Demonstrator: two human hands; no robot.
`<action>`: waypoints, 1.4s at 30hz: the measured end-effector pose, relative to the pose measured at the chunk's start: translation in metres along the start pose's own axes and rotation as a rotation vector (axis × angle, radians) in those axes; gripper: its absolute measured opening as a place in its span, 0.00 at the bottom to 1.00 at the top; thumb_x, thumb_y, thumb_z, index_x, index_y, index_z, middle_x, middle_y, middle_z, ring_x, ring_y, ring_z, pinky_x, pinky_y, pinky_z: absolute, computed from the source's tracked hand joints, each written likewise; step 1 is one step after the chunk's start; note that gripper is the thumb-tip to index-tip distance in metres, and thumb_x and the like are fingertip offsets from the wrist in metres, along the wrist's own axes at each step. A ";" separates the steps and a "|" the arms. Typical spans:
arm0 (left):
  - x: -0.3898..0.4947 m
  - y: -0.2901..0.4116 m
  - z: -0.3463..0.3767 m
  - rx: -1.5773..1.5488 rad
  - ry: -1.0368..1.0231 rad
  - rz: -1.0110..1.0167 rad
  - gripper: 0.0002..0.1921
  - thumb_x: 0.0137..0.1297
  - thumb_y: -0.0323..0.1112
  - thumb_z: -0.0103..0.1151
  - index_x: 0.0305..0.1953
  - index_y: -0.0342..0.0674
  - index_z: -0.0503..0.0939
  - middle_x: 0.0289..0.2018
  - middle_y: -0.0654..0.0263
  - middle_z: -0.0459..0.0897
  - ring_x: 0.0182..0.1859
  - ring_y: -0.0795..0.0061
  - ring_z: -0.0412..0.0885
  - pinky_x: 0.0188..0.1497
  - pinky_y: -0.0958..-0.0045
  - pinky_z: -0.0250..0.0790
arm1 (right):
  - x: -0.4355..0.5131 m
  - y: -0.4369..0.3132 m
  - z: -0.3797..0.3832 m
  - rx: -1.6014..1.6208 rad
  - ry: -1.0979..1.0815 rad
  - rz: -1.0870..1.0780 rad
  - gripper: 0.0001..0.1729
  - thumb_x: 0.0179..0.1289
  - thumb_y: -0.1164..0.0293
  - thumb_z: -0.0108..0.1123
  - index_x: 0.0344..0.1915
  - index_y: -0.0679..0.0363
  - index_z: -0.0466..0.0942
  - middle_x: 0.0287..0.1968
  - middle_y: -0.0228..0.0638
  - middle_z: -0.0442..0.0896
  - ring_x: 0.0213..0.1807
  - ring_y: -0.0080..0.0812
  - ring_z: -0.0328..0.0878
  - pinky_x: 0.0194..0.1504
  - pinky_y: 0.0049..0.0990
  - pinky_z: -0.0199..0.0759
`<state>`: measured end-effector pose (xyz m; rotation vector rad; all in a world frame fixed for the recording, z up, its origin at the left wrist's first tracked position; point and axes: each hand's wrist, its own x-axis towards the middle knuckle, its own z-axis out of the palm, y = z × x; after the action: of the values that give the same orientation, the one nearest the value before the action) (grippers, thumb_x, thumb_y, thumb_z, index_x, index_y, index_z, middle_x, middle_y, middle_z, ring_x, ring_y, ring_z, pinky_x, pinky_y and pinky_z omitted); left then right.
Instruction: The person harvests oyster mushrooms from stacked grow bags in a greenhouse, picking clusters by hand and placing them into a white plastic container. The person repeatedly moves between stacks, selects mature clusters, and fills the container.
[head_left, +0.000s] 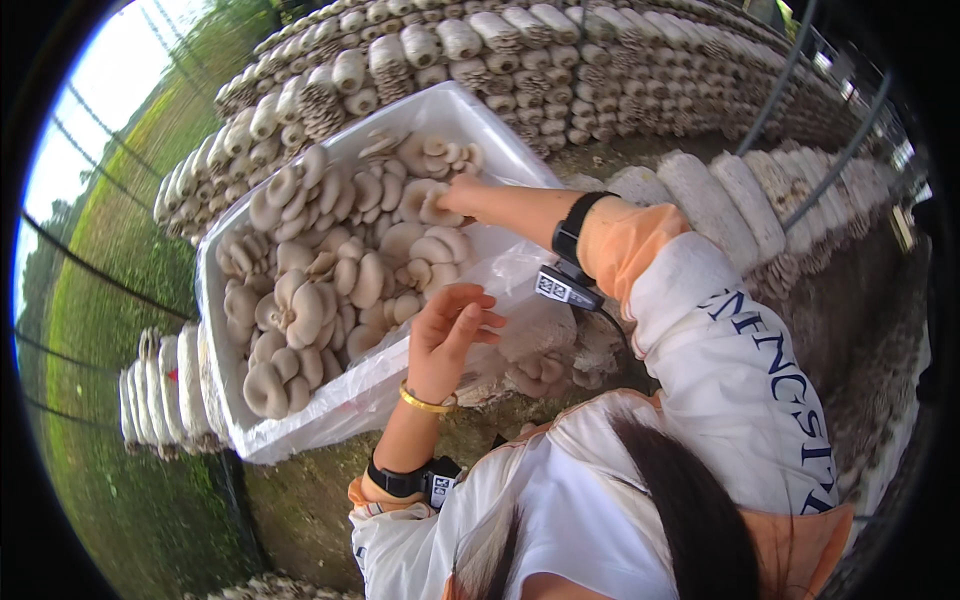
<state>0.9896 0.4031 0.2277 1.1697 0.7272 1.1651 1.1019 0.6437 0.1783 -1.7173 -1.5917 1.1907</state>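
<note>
A white foam box (510, 150) lined with clear plastic film (330, 420) stands in front of me, heaped with clusters of grey-brown oyster mushrooms (300, 307). My right hand (461, 199) reaches in over its right side. It grips an oyster mushroom cluster (427, 202) near the far right corner, and the caps hide its fingertips. Over the box's near edge hovers my left hand (456, 330), fingers curled loosely and apart, with nothing in them. Mushroom caps lie just left of it, not touching.
The box rests among stacked white mushroom grow bags (169, 382). Beyond it rise long rows of bags (457, 37), and more bags (705, 195) lie at right. Mushrooms (540, 371) grow below the near edge. Thin metal poles (840, 150) slant at right; grass (112, 315) borders the left.
</note>
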 end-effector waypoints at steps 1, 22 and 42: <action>0.000 -0.002 0.000 0.020 0.005 0.007 0.11 0.68 0.29 0.50 0.48 0.31 0.71 0.41 0.61 0.78 0.39 0.73 0.81 0.37 0.75 0.75 | -0.005 -0.003 -0.004 0.046 -0.075 0.016 0.19 0.48 0.64 0.67 0.35 0.68 0.78 0.32 0.42 0.79 0.29 0.34 0.76 0.20 0.29 0.68; 0.068 -0.120 0.290 0.524 -0.766 -0.042 0.13 0.60 0.19 0.52 0.47 0.32 0.75 0.43 0.62 0.79 0.45 0.76 0.77 0.44 0.78 0.70 | -0.378 0.465 -0.343 1.083 0.830 0.230 0.13 0.63 0.61 0.57 0.38 0.59 0.77 0.32 0.31 0.80 0.31 0.23 0.77 0.31 0.20 0.74; 0.255 -0.397 0.627 1.437 -0.766 0.276 0.25 0.64 0.58 0.48 0.59 0.57 0.72 0.72 0.60 0.43 0.71 0.44 0.27 0.65 0.39 0.18 | -0.263 0.624 -0.469 2.124 0.350 -0.185 0.31 0.69 0.47 0.40 0.61 0.56 0.64 0.58 0.40 0.71 0.58 0.38 0.70 0.58 0.36 0.70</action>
<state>1.7534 0.4635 0.0589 2.7530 0.7638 0.1270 1.8436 0.3658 -0.0478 -0.2062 0.1997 1.3050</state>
